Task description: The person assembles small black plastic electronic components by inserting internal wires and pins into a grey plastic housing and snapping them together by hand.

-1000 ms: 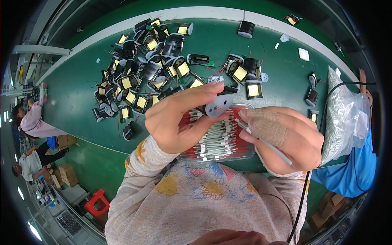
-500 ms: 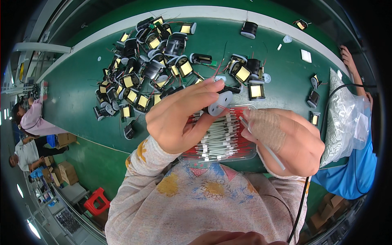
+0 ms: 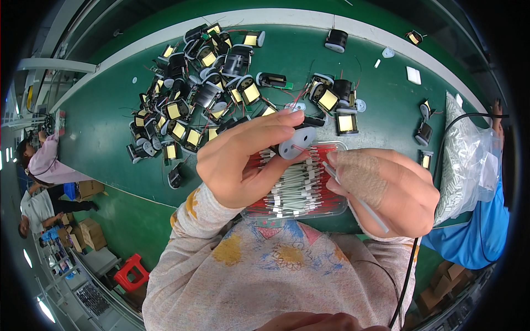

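Note:
My left hand (image 3: 240, 157) grips a device with a grey oval end cap (image 3: 297, 143) that has small holes in it. The fingers hide most of its body. Thin red wire shows at the cap, close to my thumb. Pinched in my right hand (image 3: 386, 190), just right of the cap, is a thin pale stick (image 3: 371, 216) that slants down toward my wrist. Brown tape (image 3: 361, 175) wraps part of that hand. Below both hands lies a clear plastic tray (image 3: 295, 216) of red wires with white sleeves (image 3: 295, 190).
A heap of black devices with yellow pads (image 3: 176, 110) covers the table's left and far middle, with a few more (image 3: 346, 121) beyond my hands. At the right lie a bag of small white pieces (image 3: 458, 165) and a black cable (image 3: 436, 143). Other people are at both sides.
The grey cap has tilted slightly and shifted a little left in my left hand. My right hand has barely moved. At the right, another person's hand has drawn back from the table edge.

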`<state>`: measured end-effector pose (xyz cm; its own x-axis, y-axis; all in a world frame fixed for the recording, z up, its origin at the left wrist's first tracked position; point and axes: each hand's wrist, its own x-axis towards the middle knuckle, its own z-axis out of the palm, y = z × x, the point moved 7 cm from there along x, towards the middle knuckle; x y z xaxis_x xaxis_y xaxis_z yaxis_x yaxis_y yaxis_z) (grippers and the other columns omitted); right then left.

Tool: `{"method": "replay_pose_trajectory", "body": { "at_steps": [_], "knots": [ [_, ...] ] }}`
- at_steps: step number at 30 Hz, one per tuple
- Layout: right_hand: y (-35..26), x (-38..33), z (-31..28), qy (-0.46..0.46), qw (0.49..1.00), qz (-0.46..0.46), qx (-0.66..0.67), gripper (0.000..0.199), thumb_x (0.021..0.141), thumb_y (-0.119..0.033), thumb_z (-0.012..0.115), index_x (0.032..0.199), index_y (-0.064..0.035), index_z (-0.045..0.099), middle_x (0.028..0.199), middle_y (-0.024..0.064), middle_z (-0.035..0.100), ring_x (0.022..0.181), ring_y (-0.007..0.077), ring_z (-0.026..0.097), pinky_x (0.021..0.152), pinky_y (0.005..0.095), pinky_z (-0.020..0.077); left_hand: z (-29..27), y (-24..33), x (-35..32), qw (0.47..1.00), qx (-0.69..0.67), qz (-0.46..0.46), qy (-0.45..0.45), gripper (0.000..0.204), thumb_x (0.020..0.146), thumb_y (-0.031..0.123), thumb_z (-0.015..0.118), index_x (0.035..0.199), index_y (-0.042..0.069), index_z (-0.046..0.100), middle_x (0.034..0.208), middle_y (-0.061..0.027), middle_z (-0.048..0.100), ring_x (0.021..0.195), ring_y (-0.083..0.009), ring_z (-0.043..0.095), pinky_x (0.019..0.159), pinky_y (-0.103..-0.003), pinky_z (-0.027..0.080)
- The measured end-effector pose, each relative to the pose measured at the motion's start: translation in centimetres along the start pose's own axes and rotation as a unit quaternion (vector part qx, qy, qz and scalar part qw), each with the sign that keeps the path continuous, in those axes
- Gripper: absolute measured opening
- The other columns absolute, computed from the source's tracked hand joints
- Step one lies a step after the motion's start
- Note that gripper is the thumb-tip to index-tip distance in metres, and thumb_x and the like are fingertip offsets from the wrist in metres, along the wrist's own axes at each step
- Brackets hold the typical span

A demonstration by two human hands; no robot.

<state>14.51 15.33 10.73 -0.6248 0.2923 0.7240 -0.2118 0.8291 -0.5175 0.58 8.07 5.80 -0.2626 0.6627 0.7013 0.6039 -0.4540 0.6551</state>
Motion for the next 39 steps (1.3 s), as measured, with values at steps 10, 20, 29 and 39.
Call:
{"method": "replay_pose_trajectory", "body": {
  "at_steps": [10, 20, 29, 39],
  "knots": [
    [-0.3, -0.1, -0.1, 0.005, 1.000, 0.020, -0.015, 0.031, 0.049, 0.006, 0.077, 0.078, 0.0050, 0.066, 0.077, 0.0162, 0.067, 0.066, 0.0246, 0.067, 0.058, 0.0288, 0.0550, 0.4, 0.2, -0.1, 0.997, 0.018, 0.014, -0.071, 0.040, 0.067, -0.013, 0.070, 0.100, -0.005, 0.049, 0.099, -0.0283, 0.062, 0.097, -0.0351, 0.063, 0.085, -0.043, 0.052],
    [-0.9, -0.2, 0.4, -0.019, 0.997, -0.029, -0.067, 0.026, 0.054, -0.001, 0.069, 0.079, 0.0058, 0.066, 0.083, 0.0195, 0.066, 0.072, 0.0269, 0.067, 0.062, 0.0289, 0.0551, 0.2, 0.5, 0.2, 0.999, 0.032, 0.021, -0.025, 0.035, 0.058, -0.011, 0.071, 0.091, -0.005, 0.060, 0.092, -0.0193, 0.067, 0.086, -0.0299, 0.067, 0.070, -0.033, 0.056],
    [-1.8, -0.4, 0.4, -0.041, 0.992, -0.045, -0.110, 0.031, 0.054, -0.006, 0.066, 0.083, 0.0053, 0.066, 0.088, 0.0200, 0.066, 0.078, 0.0285, 0.067, 0.066, 0.0303, 0.0551, 0.0, 0.6, -0.1, 0.999, -0.002, -0.017, -0.046, 0.038, 0.064, -0.007, 0.074, 0.096, -0.008, 0.054, 0.094, -0.0239, 0.065, 0.086, -0.0284, 0.067, 0.073, -0.034, 0.055],
    [-2.0, -0.8, 0.5, -0.019, 0.990, -0.078, -0.115, 0.032, 0.056, -0.007, 0.067, 0.085, 0.0051, 0.066, 0.089, 0.0197, 0.066, 0.079, 0.0288, 0.067, 0.066, 0.0304, 0.0547, -0.2, 0.4, -0.1, 0.999, 0.031, -0.015, -0.004, 0.038, 0.063, 0.003, 0.080, 0.094, -0.004, 0.059, 0.091, -0.0166, 0.068, 0.075, -0.0217, 0.069, 0.061, -0.026, 0.055]
  ]
}}
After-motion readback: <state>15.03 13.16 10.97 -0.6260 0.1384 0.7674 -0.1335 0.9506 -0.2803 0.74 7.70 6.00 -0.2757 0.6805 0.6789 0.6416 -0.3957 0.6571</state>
